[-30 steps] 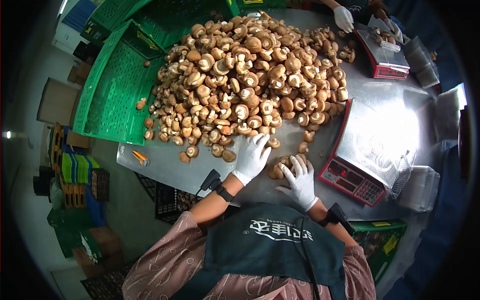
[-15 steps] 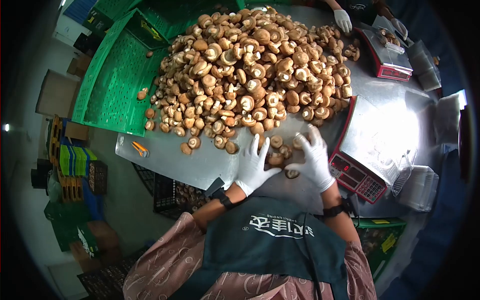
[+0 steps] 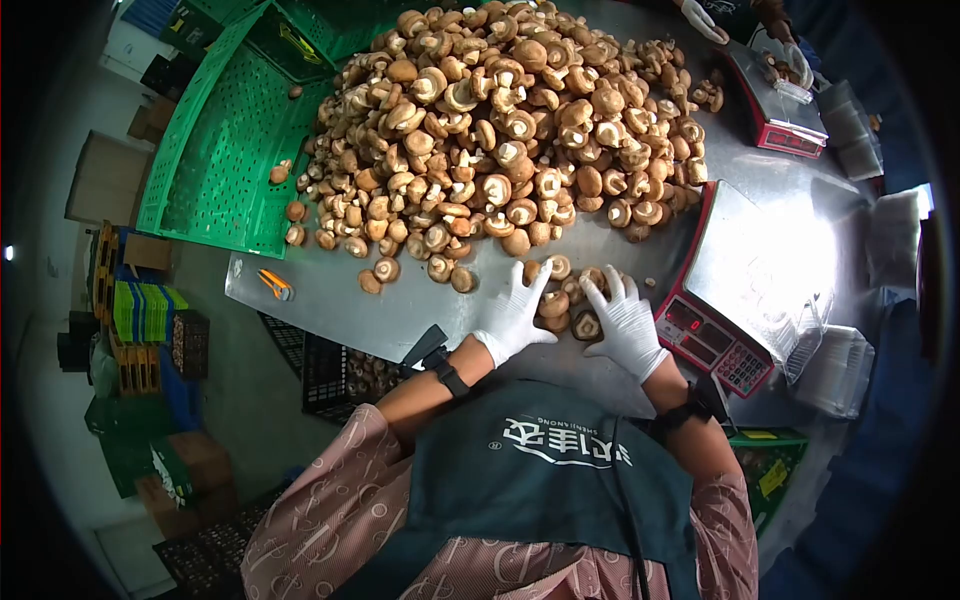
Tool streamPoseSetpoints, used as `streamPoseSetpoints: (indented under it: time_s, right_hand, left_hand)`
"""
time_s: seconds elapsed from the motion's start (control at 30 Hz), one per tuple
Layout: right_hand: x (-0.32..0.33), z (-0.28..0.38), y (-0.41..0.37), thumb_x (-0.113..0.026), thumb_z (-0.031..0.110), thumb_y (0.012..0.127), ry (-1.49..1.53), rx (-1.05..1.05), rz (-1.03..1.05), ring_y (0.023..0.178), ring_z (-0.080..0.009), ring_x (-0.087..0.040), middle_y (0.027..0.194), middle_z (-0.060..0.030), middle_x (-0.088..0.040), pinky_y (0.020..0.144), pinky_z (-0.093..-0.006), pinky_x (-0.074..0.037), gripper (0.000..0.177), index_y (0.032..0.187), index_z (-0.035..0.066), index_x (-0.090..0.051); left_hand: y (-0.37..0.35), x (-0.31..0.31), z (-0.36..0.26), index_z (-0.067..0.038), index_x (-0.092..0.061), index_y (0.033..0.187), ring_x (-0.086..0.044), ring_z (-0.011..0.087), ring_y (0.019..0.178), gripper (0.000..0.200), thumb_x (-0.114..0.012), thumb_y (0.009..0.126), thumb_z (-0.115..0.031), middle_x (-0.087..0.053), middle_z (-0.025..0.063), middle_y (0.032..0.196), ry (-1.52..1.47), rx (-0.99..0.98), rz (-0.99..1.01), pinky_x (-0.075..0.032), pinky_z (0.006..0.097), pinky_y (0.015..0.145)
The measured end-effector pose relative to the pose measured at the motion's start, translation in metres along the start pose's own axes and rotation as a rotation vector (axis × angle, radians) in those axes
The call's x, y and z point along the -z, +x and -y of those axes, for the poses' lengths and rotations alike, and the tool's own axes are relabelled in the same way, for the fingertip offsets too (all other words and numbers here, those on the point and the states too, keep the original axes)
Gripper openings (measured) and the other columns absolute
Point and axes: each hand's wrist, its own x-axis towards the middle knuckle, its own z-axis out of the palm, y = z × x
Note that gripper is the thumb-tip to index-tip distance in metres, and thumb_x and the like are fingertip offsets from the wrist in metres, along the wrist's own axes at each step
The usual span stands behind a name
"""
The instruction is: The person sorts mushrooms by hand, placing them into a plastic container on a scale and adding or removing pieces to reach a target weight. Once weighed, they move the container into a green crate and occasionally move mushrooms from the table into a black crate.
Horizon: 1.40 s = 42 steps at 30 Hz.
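Several brown shiitake mushrooms (image 3: 553,305) lie in a small group on the metal table, between my two white-gloved hands. My left hand (image 3: 513,318) is at the left side of the group, fingers spread and curved against it, thumb pointing inward. On the right, my right hand (image 3: 625,325) has its fingers apart, with fingertips at the upper mushrooms and the thumb by a mushroom showing its gills (image 3: 586,325). Neither hand grips a mushroom. Beyond them rises a large mushroom heap (image 3: 500,130).
A red-edged scale (image 3: 715,345) stands right of my right hand, with clear plastic trays (image 3: 840,370) beyond. An orange cutter (image 3: 275,284) lies at left by a green crate (image 3: 215,150). A co-worker's gloved hand (image 3: 797,65) is over a second scale (image 3: 780,105).
My right hand has moved slightly down and left, bringing the small mushroom group closer together between my hands. The co-worker's gloved hand has moved back from the heap.
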Motion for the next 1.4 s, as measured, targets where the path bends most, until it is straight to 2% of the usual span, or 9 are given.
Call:
streamPoseSetpoints:
  time_s: [0.23, 0.5, 0.53, 0.63, 0.9, 0.97, 1.1, 1.23, 1.4]
  right_hand:
    - [-0.016, -0.012, 0.02, -0.091, 0.023, 0.06, 0.203, -0.108, -0.102, 0.123, -0.0419, -0.051, 0.152, -0.0219, -0.035, 0.089, -0.0454, -0.057, 0.105, 0.151, 0.023, -0.04]
    - [-0.023, -0.021, 0.051, -0.081, 0.019, 0.07, 0.481, 0.045, -0.198, 0.114, -0.0405, -0.056, 0.127, -0.0177, -0.054, 0.096, -0.0459, -0.052, 0.081, 0.144, 0.018, -0.049]
    - [-0.025, -0.022, 0.053, -0.081, 0.015, 0.071, 0.564, 0.108, -0.234, 0.113, -0.0403, -0.057, 0.125, -0.0183, -0.054, 0.099, -0.0451, -0.05, 0.079, 0.143, 0.017, -0.049]
    - [-0.018, -0.016, 0.053, -0.08, 0.012, 0.07, 0.654, 0.104, -0.204, 0.118, -0.0405, -0.056, 0.129, -0.0203, -0.053, 0.103, -0.0427, -0.048, 0.077, 0.141, 0.009, -0.05]
    - [0.006, -0.019, 0.041, -0.078, 0.008, 0.075, 0.811, 0.118, -0.277, 0.12, -0.0382, -0.057, 0.132, -0.021, -0.055, 0.105, -0.0421, -0.048, 0.075, 0.144, 0.009, -0.048]
    - [0.044, -0.02, 0.013, -0.076, 0.004, 0.076, 0.833, 0.078, -0.353, 0.124, -0.0388, -0.054, 0.134, -0.0207, -0.052, 0.105, -0.0419, -0.048, 0.073, 0.144, 0.01, -0.049]
    - [0.116, -0.044, -0.063, -0.076, -0.004, 0.074, 0.746, -0.057, -0.72, 0.117, -0.0342, -0.059, 0.13, -0.0191, -0.052, 0.097, -0.038, -0.052, 0.074, 0.141, 0.011, -0.051]
    - [0.127, -0.093, -0.138, -0.076, -0.008, 0.07, 0.678, -0.376, -0.892, 0.128, -0.0388, -0.052, 0.138, -0.0205, -0.053, 0.11, -0.0434, -0.042, 0.081, 0.144, 0.01, -0.049]
    - [0.122, -0.153, -0.197, -0.075, -0.006, 0.076, 0.835, -0.574, -0.956, 0.118, -0.0282, -0.06, 0.131, -0.0189, -0.057, 0.099, -0.0387, -0.05, 0.079, 0.148, 0.009, -0.047]
  left_hand:
    - [0.022, -0.014, 0.005, -0.01, -0.023, 0.157, -0.056, 0.0507, 0.115, 0.122, -0.094, 0.062, -0.036, -0.03, 0.0345, 0.146, -0.149, -0.008, -0.044, -0.051, 0.0483, 0.099]
    - [0.045, -0.027, 0.014, -0.007, -0.029, 0.156, -0.043, 0.0373, 0.135, 0.11, -0.091, 0.067, -0.022, -0.037, 0.0236, 0.144, -0.657, -0.059, -0.06, -0.038, 0.0445, 0.114]
    - [0.045, -0.032, 0.019, -0.006, -0.031, 0.156, -0.054, 0.0291, 0.125, 0.102, -0.088, 0.072, -0.015, -0.043, 0.0189, 0.144, -0.598, -0.135, -0.142, -0.05, 0.0409, 0.102]
    - [0.043, -0.032, 0.025, -0.007, -0.03, 0.157, -0.062, 0.0213, 0.113, 0.098, -0.084, 0.075, -0.008, -0.047, 0.0149, 0.143, -0.923, -0.071, 0.004, -0.059, 0.0319, 0.082]
    - [0.036, 0.012, -0.004, -0.01, -0.036, 0.153, -0.064, 0.0194, 0.112, 0.08, -0.076, 0.085, 0.001, -0.054, 0.0086, 0.137, -1.323, 0.039, 0.145, -0.064, 0.0306, 0.075]
    - [0.036, 0.045, -0.038, -0.007, -0.038, 0.153, -0.063, 0.0192, 0.114, 0.079, -0.077, 0.084, 0.0, -0.053, 0.0095, 0.141, -1.282, -0.061, 0.181, -0.063, 0.0286, 0.076]
    - [0.066, 0.085, -0.13, -0.004, -0.04, 0.151, -0.056, 0.0218, 0.128, 0.079, -0.079, 0.083, -0.002, -0.052, 0.0124, 0.145, -1.056, -0.543, 0.186, -0.049, 0.0337, 0.105]
    - [0.109, 0.089, -0.243, -0.004, -0.044, 0.148, -0.055, 0.0185, 0.127, 0.076, -0.082, 0.083, -0.012, -0.058, 0.0113, 0.137, -0.82, -0.812, 0.301, -0.046, 0.0325, 0.108]
    - [0.15, 0.038, -0.344, -0.002, -0.045, 0.145, -0.063, 0.0234, 0.117, 0.08, -0.083, 0.08, -0.029, -0.064, 0.0167, 0.127, -0.77, -0.876, 0.437, -0.05, 0.0343, 0.1]
